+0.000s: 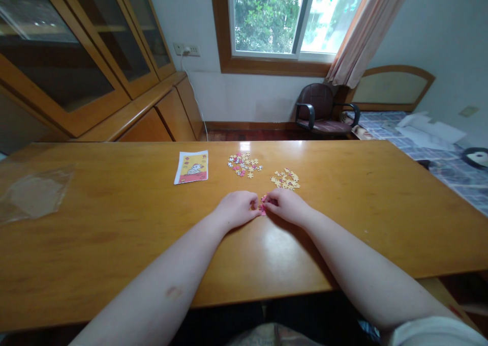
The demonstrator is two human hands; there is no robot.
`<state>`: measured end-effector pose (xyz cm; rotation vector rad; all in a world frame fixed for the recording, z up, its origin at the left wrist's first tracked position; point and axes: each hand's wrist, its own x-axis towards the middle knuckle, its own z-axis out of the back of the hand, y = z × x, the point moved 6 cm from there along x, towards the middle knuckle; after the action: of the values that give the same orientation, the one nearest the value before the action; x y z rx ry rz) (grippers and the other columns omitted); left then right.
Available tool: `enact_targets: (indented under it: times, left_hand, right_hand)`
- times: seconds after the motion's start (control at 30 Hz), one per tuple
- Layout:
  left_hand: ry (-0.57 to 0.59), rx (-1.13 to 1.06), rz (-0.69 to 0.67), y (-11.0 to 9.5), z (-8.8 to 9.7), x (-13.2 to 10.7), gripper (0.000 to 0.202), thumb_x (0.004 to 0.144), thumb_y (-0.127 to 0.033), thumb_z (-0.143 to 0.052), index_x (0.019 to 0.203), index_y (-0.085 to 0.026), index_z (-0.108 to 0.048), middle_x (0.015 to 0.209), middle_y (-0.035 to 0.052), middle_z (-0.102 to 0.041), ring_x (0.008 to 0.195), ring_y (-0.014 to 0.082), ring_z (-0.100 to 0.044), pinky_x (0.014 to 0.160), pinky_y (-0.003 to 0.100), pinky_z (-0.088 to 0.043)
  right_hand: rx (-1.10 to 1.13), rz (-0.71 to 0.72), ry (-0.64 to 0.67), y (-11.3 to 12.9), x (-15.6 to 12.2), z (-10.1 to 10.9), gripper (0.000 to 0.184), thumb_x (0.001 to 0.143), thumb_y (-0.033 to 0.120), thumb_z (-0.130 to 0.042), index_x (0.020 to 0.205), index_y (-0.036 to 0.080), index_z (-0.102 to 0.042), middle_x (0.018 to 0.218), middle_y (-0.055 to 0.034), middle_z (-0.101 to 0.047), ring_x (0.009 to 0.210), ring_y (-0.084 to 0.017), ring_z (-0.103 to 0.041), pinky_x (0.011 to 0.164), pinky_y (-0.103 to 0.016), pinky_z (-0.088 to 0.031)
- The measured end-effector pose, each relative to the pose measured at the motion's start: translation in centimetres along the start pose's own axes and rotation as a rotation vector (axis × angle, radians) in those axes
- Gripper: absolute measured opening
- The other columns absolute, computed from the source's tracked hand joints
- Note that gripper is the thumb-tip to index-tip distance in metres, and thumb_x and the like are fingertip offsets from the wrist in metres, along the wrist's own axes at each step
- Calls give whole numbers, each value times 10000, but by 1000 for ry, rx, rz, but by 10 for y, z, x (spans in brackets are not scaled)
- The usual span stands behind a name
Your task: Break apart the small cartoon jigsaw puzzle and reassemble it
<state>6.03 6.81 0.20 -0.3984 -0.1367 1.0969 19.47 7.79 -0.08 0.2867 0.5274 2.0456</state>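
Observation:
Pink jigsaw puzzle pieces (263,210) lie on the table between my two hands, mostly covered by the fingers. From the left, my left hand (238,206) has its fingers curled in, with thumb and fingertips at the pieces' edge. My right hand (286,204) pinches down on the same pink pieces from the other side. Just beyond the right hand is a loose group of yellow puzzle pieces (285,180). A mixed pile of pink, white and yellow pieces (241,164) sits farther back. How the pink pieces join is too small to tell.
A picture card (191,167) with a white animal on yellow and pink lies left of the piles. A clear plastic bag (36,193) rests at the left of the wooden table (125,203). Beyond are a cabinet (145,102), a chair (323,109) and a bed (450,163).

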Motion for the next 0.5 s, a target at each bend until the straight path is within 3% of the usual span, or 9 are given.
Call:
enact_targets:
  times: [0.5]
  left_hand:
    - [-1, 35, -51, -7, 1, -2, 238, 811, -443, -556, 809, -236, -675, 792, 17, -688, 717, 172, -606, 609, 249, -396]
  right_hand:
    - [-122, 3, 0, 7, -3, -1, 147, 822, 322, -613, 782, 201, -686, 766, -34, -666, 739, -150, -580, 651, -237, -382]
